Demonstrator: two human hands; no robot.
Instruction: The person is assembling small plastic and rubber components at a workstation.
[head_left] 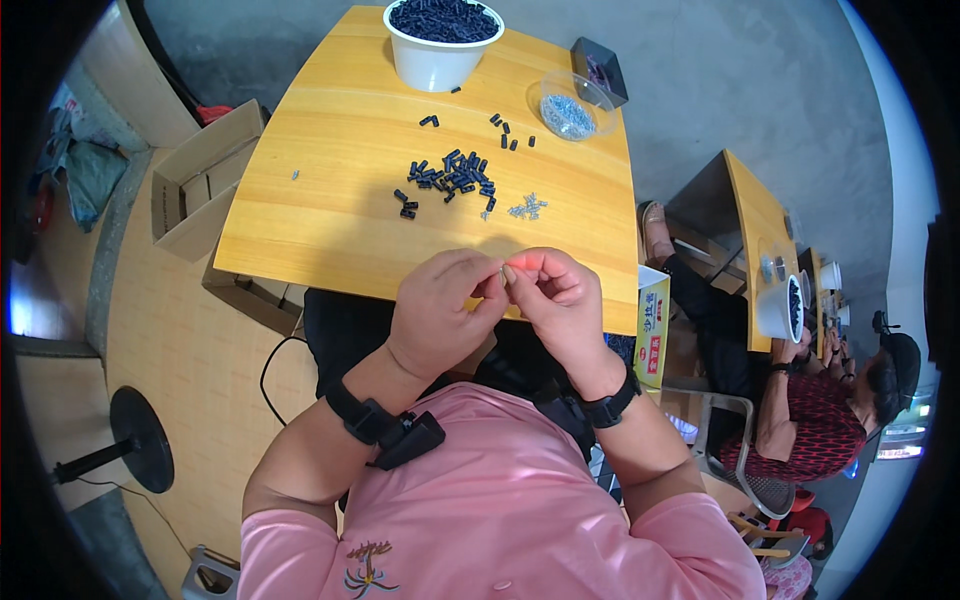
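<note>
Above the table's near edge, my left hand (445,305) and my right hand (555,300) meet fingertip to fingertip. Both are closed in a pinch; a tiny light-coloured bit shows between them, too small to name. Just beyond, a loose pile of small black cylindrical parts (460,178) lies on the wooden table (330,150). To its right is a little cluster of small silver metal pieces (530,207). A few more black parts are scattered farther back.
At the far edge stands a white bucket (432,68) heaped with black parts. Right of it are a clear bowl (568,118) of silver pieces and a black tray (600,72). A cardboard box (205,190) is on the left; another person (800,420) sits at a table on the right.
</note>
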